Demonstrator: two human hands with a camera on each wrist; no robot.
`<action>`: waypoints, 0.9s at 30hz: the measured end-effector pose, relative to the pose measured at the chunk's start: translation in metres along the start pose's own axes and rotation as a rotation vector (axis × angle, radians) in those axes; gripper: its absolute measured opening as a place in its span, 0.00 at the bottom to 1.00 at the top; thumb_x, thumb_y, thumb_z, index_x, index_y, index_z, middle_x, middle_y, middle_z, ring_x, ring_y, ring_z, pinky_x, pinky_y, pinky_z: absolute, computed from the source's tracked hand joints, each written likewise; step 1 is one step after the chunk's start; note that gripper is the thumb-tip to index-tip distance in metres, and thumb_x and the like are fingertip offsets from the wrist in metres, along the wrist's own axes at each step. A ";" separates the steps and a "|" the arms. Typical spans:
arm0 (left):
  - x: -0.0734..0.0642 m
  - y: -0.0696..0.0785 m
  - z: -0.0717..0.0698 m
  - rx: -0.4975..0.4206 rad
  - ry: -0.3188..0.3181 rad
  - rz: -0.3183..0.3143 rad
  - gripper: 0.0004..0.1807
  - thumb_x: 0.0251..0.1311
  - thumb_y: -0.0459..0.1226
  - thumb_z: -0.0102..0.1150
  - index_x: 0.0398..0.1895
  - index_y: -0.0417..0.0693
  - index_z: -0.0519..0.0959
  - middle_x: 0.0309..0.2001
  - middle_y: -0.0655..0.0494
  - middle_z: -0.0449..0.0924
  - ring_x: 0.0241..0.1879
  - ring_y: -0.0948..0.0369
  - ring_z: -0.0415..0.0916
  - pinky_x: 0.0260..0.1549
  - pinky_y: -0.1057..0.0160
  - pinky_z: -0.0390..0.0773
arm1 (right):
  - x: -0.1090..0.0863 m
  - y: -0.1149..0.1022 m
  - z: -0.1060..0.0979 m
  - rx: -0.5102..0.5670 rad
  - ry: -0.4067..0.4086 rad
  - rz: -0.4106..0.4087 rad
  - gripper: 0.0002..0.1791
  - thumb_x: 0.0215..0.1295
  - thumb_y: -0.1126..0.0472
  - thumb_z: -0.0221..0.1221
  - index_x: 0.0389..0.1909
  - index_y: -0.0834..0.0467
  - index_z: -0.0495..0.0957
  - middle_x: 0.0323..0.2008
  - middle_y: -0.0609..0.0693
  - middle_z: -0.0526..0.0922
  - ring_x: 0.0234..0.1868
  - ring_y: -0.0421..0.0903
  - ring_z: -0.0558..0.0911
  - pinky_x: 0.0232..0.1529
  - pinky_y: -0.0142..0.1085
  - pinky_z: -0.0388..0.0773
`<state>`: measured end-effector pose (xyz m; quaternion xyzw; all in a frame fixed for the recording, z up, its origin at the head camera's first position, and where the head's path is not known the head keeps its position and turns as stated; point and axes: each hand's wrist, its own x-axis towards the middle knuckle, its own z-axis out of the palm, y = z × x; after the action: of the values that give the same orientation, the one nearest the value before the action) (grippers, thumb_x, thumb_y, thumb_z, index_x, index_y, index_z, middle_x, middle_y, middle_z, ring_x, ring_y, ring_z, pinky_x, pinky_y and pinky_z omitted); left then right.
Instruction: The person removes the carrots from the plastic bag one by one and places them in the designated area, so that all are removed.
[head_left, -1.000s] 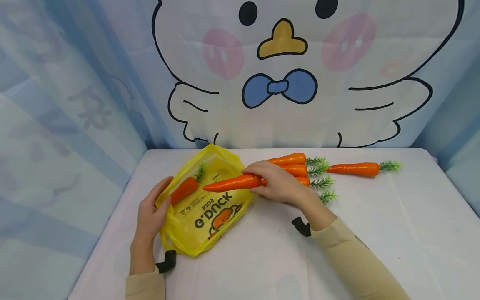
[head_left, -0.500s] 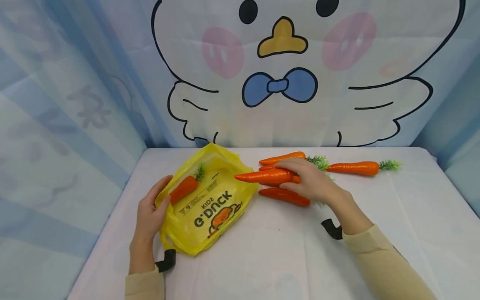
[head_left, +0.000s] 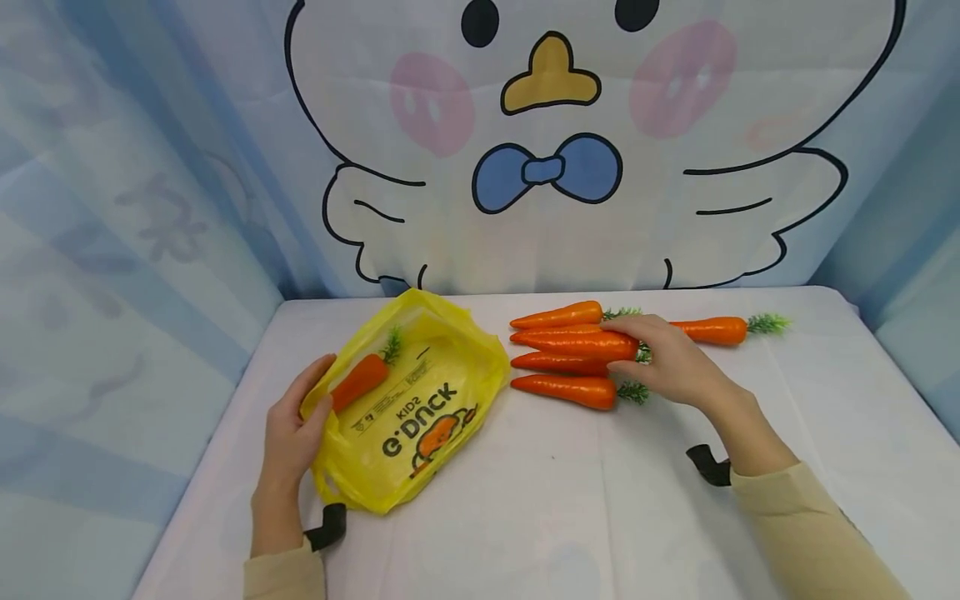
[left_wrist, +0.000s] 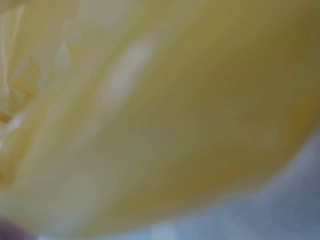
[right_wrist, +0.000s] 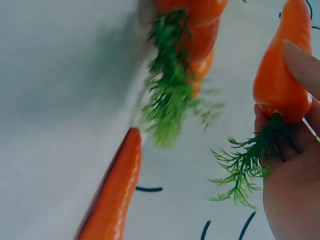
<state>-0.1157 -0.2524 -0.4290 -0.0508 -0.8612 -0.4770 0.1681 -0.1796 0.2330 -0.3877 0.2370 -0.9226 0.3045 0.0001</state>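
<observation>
A yellow plastic bag (head_left: 468, 358) with dark lettering lies at the left of the table, and the left hand (head_left: 287, 429) grips its left edge. One orange carrot (head_left: 362, 382) with a green leafy top is at the bag, its lower end hidden near that hand. The right hand (head_left: 686, 367) holds another carrot (head_left: 573, 342) by its thick end, above the row of carrots; in the right wrist view the thumb and fingers pinch this carrot (right_wrist: 282, 75). Yellow plastic (left_wrist: 175, 135) fills the left wrist view, blurred.
Around the held carrot lie an upper carrot (head_left: 558, 315), a middle carrot (head_left: 562, 363) and a lower carrot (head_left: 564, 389), tips toward the bag. A separate carrot (head_left: 716, 331) lies farther right. Behind the white tabletop (head_left: 525, 517) hangs a cartoon-printed curtain (head_left: 555, 250).
The right hand has moved right with its carrot, from over the bag to over the row of carrots. The left hand keeps its grip on the bag. The head view has shifted slightly.
</observation>
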 end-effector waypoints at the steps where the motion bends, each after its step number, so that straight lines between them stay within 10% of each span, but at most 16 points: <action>1: -0.001 0.000 0.000 0.004 0.001 0.000 0.28 0.68 0.23 0.50 0.71 0.45 0.72 0.68 0.48 0.72 0.69 0.55 0.65 0.64 0.75 0.60 | -0.002 0.003 -0.002 -0.003 0.008 0.007 0.31 0.60 0.65 0.71 0.65 0.61 0.75 0.61 0.61 0.77 0.59 0.60 0.74 0.59 0.59 0.72; 27: -0.001 0.000 0.000 -0.014 0.010 0.023 0.28 0.68 0.22 0.50 0.71 0.44 0.72 0.68 0.49 0.73 0.69 0.58 0.65 0.65 0.73 0.60 | -0.042 0.068 -0.029 -0.089 0.145 0.060 0.28 0.59 0.67 0.71 0.61 0.65 0.76 0.56 0.66 0.78 0.51 0.62 0.75 0.49 0.60 0.72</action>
<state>-0.1151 -0.2529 -0.4293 -0.0596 -0.8563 -0.4813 0.1775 -0.1761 0.3154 -0.4078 0.1863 -0.9395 0.2793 0.0682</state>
